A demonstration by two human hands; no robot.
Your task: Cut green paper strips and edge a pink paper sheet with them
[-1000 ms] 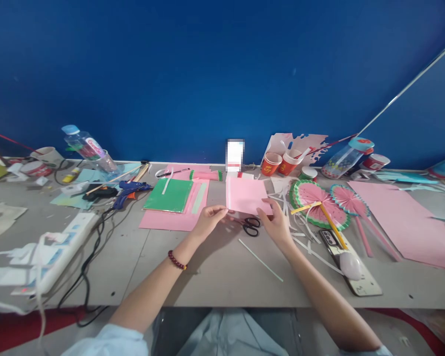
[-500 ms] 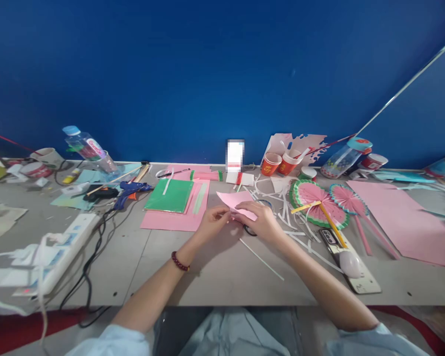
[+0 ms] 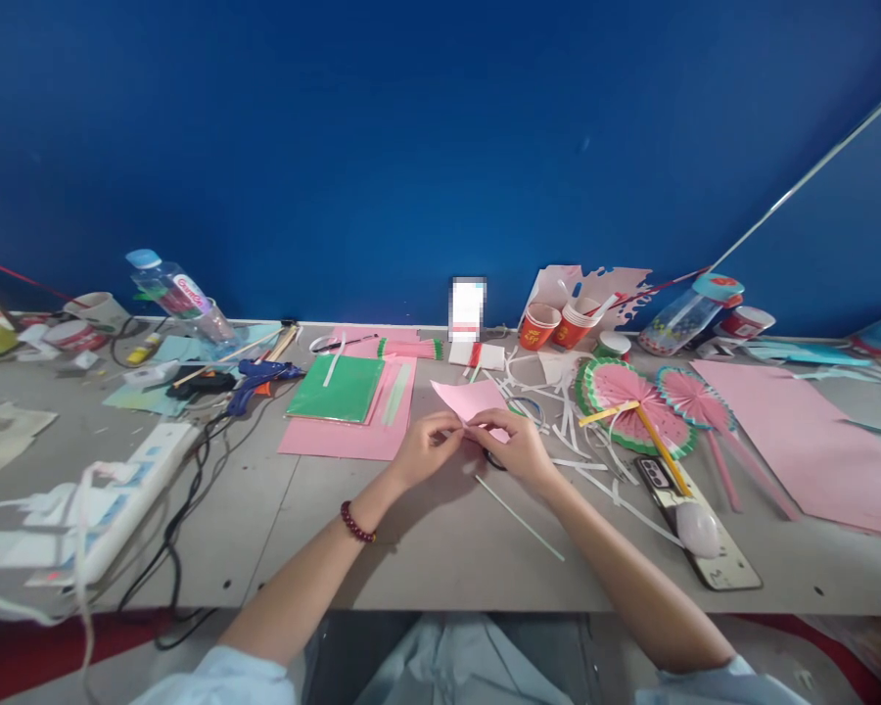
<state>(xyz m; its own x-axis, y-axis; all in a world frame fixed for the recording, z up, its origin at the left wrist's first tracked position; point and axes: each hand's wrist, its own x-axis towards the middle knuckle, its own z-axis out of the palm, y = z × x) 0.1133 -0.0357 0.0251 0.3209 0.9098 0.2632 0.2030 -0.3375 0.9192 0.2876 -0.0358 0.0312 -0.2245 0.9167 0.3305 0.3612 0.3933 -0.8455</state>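
One pink paper (image 3: 471,398), near edge pinched by left hand (image 3: 424,452) and right hand (image 3: 520,448), rest extending beyond

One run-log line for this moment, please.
left grip: pinching pink sheet | right grip: pinching same pink sheet | nearby: thin pale strip, green packet

A blue-capped bottle (image 3: 174,290) sits on the counter (image 3: 411,568) at left, near the blue wall (image 3: 338,147). Closer to the front lies a white power strip (image 3: 149,482) beside black cables (image 3: 170,524). On the right, red paper cups (image 3: 538,328) and a clear jar (image 3: 677,318) stand near the wall; a phone (image 3: 734,573) lies nearer the front.
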